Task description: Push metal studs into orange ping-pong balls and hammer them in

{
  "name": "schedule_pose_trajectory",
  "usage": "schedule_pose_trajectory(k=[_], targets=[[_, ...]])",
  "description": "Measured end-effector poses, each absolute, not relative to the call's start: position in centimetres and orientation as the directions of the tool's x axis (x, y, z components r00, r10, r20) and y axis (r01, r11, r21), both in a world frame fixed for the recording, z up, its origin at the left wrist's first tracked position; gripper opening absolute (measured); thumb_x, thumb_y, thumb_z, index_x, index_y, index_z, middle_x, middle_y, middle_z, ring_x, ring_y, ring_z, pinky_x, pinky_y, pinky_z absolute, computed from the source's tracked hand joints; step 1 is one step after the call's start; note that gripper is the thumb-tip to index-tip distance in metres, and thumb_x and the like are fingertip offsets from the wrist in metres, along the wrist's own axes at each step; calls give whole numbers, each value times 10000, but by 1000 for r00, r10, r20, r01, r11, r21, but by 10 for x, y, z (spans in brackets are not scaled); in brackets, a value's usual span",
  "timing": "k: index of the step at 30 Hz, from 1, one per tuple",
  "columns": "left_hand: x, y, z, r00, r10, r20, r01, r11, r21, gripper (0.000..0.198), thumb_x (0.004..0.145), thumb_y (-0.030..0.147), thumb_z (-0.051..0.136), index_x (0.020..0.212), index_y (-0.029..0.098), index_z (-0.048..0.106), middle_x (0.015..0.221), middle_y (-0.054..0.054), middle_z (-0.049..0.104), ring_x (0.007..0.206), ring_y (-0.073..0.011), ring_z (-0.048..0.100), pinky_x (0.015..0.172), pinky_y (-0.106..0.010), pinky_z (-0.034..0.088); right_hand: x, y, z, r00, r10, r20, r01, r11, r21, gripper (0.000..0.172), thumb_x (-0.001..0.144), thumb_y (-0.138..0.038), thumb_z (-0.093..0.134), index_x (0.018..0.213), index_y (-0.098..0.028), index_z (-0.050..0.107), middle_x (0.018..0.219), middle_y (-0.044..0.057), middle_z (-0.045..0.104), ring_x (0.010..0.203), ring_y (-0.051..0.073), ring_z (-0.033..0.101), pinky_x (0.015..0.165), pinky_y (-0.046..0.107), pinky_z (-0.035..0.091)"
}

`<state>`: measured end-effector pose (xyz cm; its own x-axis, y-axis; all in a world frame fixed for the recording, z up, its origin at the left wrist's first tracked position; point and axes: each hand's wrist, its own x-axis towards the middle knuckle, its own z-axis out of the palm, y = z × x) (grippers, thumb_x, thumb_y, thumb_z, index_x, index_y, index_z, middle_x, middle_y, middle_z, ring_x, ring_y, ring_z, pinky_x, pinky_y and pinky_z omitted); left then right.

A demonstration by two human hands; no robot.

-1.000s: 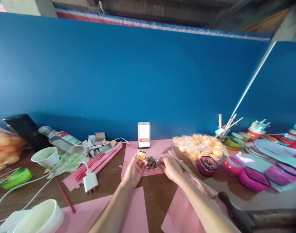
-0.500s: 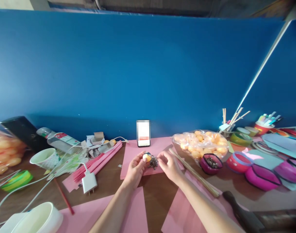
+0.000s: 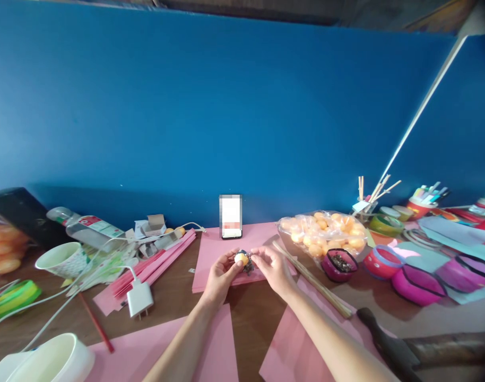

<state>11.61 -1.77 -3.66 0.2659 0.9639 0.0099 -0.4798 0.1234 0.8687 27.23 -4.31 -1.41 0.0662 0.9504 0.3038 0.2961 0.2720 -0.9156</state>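
A small yellow-orange ball [image 3: 241,258] with dark, shiny bits on its far side is held in my left hand [image 3: 219,276], thumb and fingers closed round it. Close to its right side is my right hand [image 3: 273,269], its thumb and forefinger pinched together at the dark bits; what they hold is too small to name. A cluster of dark bits [image 3: 248,267] hangs between the two hands. Beneath them lie pink sheets [image 3: 210,249], and a phone [image 3: 231,217] stands upright behind.
Right: bagged orange balls [image 3: 324,233], a purple bowl [image 3: 339,265] of dark bits, wooden sticks [image 3: 318,284] and a hammer [image 3: 386,339]. Left: a white charger [image 3: 139,298], pink strips [image 3: 158,265], a paper cup [image 3: 63,260] and a bottle [image 3: 95,231].
My right hand has moved left, nearer the ball, and its fingertips now meet the dark bits. The whole view has shifted slightly.
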Motion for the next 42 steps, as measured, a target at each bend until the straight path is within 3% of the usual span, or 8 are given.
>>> schedule_pose_trajectory(k=[8,15,23,42], targets=[[117,-18,-38,253,966,46,-382,56,923,496,669,226,691,1134,142,541,1041,-122,647,965,-235,602,846,-359,471,269,-44,-13,42,951,308,203,293,-934,161,834,-328,478,868,-185,543,782,14,601,699,140,578,636,245,472],[118,-20,-31,251,967,34,-357,60,932,493,645,224,710,1103,138,550,987,-116,669,924,-232,621,793,-330,498,269,-45,-9,-22,956,292,227,289,-930,166,812,-330,508,801,-180,577,774,2,614,693,132,563,662,255,444],[117,-20,-34,266,963,46,-292,35,956,499,656,269,701,1104,135,528,982,-106,658,950,-245,606,837,-403,482,267,-43,-16,-46,969,241,159,246,-956,161,801,-347,537,780,-192,577,793,15,648,740,163,595,692,280,455],[117,-19,-36,229,972,46,-239,11,971,482,626,265,721,1058,148,541,1017,-101,647,971,-234,597,808,-367,506,267,-42,-19,-25,970,241,203,241,-949,152,800,-316,548,749,-179,587,750,13,643,672,146,577,634,248,437]])
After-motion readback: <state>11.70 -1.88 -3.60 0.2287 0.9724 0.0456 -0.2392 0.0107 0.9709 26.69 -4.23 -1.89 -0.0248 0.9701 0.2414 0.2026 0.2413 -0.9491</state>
